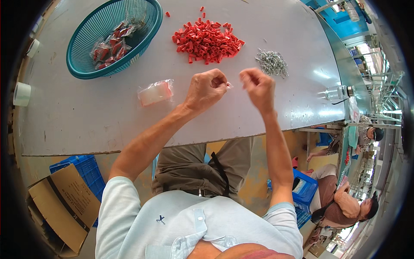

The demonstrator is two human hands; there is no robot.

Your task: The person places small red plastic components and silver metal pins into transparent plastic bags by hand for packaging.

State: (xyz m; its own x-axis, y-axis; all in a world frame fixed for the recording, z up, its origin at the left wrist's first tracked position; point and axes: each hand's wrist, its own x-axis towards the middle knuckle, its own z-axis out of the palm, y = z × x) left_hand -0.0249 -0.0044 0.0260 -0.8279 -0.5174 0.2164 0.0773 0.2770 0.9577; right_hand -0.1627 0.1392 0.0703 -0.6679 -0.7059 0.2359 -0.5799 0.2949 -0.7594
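My left hand (208, 90) is closed in a pinch on a small clear plastic bag (229, 86), whose edge sticks out past the fingertips with a hint of red. Just to its right, my right hand (260, 88) is raised with curled fingers, slightly blurred. Anything between those fingers is hidden. Beyond both hands lies a heap of short red plastic caps (208, 42), a few of them loose behind it. A smaller pile of silvery metal pins or screws (271, 63) is beyond my right hand. Left of my left hand rests a clear-wrapped pack (156, 93), whitish and red.
A teal plastic basket (73, 56) with several bagged red pieces stands at the far left of the grey table (103, 116). Tape rolls (21, 94) sit along the left edge, and a clear bottle (338, 92) at the right. Below are a cardboard box (64, 203) and blue crates. Other people sit at right.
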